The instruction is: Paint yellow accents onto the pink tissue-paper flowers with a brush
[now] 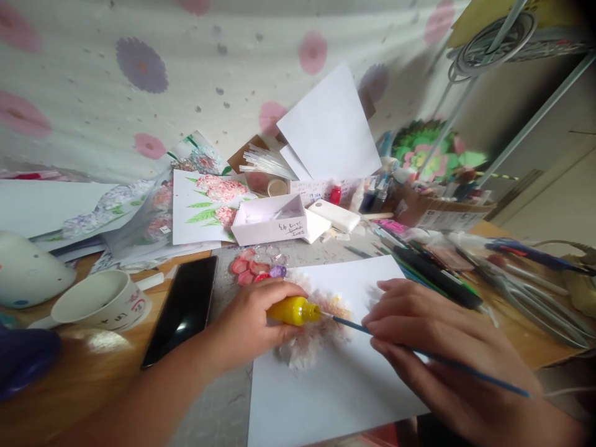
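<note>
My left hand (254,316) is closed round a small bottle of yellow paint (293,310), tipped sideways so that its open mouth faces right. Between the fingers of my right hand (433,341) is a thin blue paintbrush (419,352), its tip at the bottle's mouth. Below them lies a white sheet of paper (335,397) bearing a cluster of pale flowers (298,354) with a few yellow-orange touches. Part of that cluster is hidden behind the bottle and my left hand.
Beyond the sheet sit a palette with red and purple paint (246,267) and a white box (270,226). A black phone (184,310) and a white cup (105,301) are at left. Several pens and brushes (433,273) and scissors (526,298) lie at right. Flower pictures (209,211) stand behind.
</note>
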`<control>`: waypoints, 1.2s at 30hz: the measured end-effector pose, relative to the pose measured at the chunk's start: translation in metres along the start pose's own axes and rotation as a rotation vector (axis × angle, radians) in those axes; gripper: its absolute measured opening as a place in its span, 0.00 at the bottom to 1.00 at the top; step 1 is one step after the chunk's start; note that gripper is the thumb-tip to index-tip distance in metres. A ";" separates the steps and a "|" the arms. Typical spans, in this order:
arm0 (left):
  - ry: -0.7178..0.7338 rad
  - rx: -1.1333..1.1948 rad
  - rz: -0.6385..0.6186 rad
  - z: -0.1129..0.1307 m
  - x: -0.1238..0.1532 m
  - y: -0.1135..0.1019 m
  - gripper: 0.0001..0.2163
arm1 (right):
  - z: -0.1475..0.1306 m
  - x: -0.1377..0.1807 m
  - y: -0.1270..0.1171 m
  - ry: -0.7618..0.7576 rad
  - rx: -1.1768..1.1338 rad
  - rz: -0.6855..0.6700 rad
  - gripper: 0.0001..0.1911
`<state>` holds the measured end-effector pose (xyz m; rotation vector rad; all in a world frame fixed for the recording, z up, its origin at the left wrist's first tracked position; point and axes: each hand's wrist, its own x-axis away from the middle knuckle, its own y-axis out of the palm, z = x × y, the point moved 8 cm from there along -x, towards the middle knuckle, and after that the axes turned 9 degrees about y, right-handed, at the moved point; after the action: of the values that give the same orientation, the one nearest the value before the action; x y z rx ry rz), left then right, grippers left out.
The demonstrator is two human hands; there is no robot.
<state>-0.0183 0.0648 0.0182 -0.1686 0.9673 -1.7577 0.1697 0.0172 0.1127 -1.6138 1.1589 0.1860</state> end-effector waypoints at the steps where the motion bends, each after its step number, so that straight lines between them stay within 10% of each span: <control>1: 0.004 -0.006 0.000 0.000 0.000 0.000 0.16 | 0.003 -0.001 0.000 0.038 -0.026 0.003 0.10; 9: 0.011 0.005 0.003 0.000 0.001 0.001 0.18 | 0.039 0.005 -0.001 0.366 -0.273 0.116 0.04; 19: 0.058 0.048 0.027 0.004 0.001 0.000 0.17 | 0.022 0.003 0.003 0.205 -0.190 0.103 0.07; 36: 0.179 0.152 0.106 0.011 0.004 -0.008 0.17 | 0.059 0.016 0.009 0.692 -0.418 0.176 0.09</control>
<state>-0.0199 0.0564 0.0299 0.1370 0.9475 -1.7614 0.1963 0.0561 0.0734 -2.0169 1.8893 -0.0317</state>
